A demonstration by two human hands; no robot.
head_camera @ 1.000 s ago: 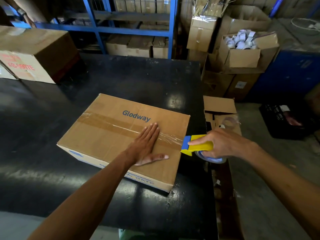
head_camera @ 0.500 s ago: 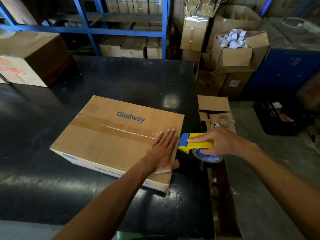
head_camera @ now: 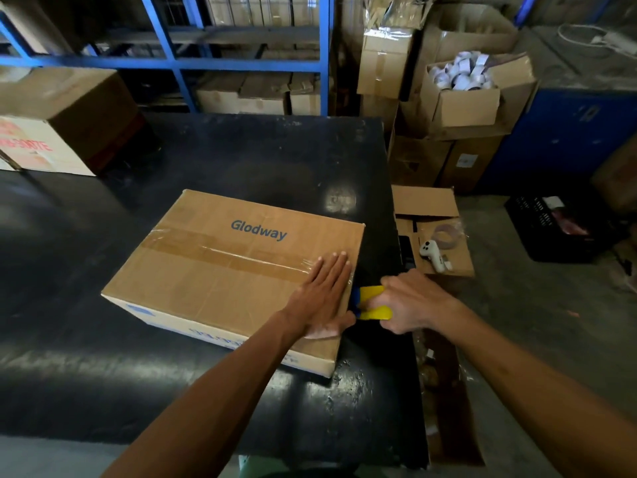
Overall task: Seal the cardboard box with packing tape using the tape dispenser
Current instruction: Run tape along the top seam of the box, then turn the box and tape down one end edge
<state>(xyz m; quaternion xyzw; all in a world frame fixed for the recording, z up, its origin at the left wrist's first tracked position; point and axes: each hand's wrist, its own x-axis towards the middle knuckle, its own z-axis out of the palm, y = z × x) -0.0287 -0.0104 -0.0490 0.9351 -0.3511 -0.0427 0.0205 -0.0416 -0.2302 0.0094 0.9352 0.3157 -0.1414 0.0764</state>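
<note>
A brown cardboard box (head_camera: 220, 270) printed "Glodway" lies flat on the black table (head_camera: 241, 160). A strip of clear tape (head_camera: 213, 252) runs across its top from the left edge to the right edge. My left hand (head_camera: 322, 298) lies flat, fingers together, on the tape at the box's right edge, thumb over the corner. My right hand (head_camera: 410, 301) grips the yellow and blue tape dispenser (head_camera: 374, 303) just past that edge, against the box's right side. The dispenser's roll is hidden under my hand.
A second cardboard box (head_camera: 69, 122) with red print stands at the table's far left. Blue shelving (head_camera: 248, 63) stands behind. Right of the table are stacked cartons (head_camera: 462, 105), a low open box (head_camera: 434, 232) holding a white controller (head_camera: 432, 253), and a black crate (head_camera: 558, 229).
My left hand slid right along the tape to the box's right edge. My right hand carried the dispenser down past that edge, close to the box's side.
</note>
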